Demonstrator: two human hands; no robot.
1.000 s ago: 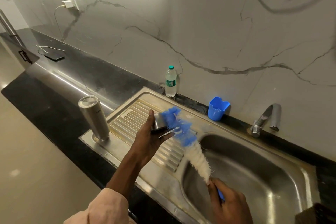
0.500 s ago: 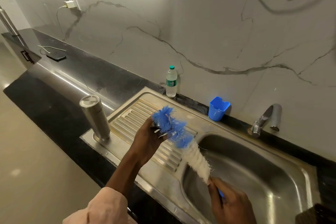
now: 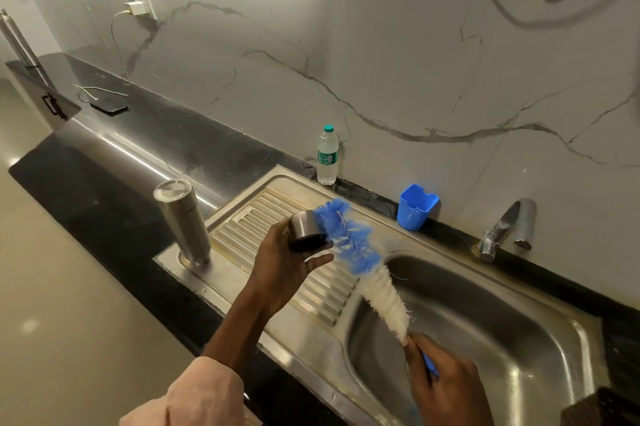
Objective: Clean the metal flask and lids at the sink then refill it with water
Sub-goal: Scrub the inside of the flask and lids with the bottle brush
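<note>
A: From the head camera, where is the lid?

B: The round steel lid with a black rim (image 3: 304, 229) is in the left hand (image 3: 284, 266), over the ribbed drainboard of the stainless steel sink (image 3: 519, 332). The fingers curl round it from below, one fingertip showing under the rim.

A: And the brush?

B: The right hand (image 3: 446, 387) grips the blue handle of the long bottle brush with white and blue bristles (image 3: 360, 259), fingers wrapped round it. Its long axis runs from that hand, low over the basin, up and away to the left; the blue tip lies against the lid's right side.

A: So the coming stroke?

B: I judge it runs along that axis, brush pushed leftward into the lid while the left hand steadies it.

A: The flask?

B: The tall cylindrical steel flask (image 3: 183, 221) stands upright at the drainboard's left corner, nearer the left hand, well apart from both. The chrome tap (image 3: 505, 228) is at the far right.
</note>
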